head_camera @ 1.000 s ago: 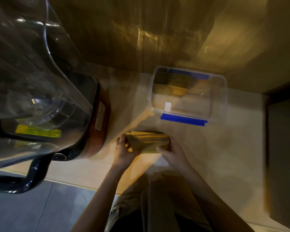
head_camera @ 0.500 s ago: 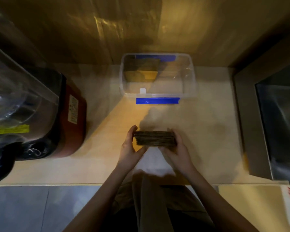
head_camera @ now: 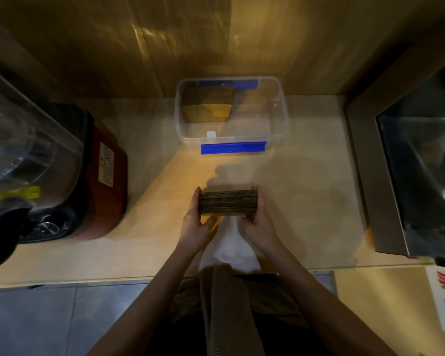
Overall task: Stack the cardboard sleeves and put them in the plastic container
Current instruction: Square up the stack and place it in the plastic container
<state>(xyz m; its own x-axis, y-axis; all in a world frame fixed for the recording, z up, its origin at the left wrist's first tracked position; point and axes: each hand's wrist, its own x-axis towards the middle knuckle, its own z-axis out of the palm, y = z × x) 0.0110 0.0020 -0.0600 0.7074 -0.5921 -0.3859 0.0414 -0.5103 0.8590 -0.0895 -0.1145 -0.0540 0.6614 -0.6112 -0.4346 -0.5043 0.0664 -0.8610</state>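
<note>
A thick stack of flat cardboard sleeves [head_camera: 228, 202] stands on edge over the light counter, its layered edges facing up. My left hand [head_camera: 195, 224] clamps its left end and my right hand [head_camera: 256, 222] clamps its right end. Beyond it, against the back wall, sits a clear plastic container [head_camera: 280, 119] with blue clips on its near and far rims. Another pile of cardboard sleeves [head_camera: 207, 104] lies in the container's far left part; the right part holds nothing.
A large blender with a clear jug and dark red base [head_camera: 106, 176] fills the left of the counter. A steel appliance [head_camera: 409, 176] stands at the right. A white cloth [head_camera: 229, 247] lies under my wrists at the counter's front edge [head_camera: 113, 280].
The view swung right, bringing the steel appliance into sight. The sleeves went from a slanted loose bundle to a squared stack on edge, still between both hands.
</note>
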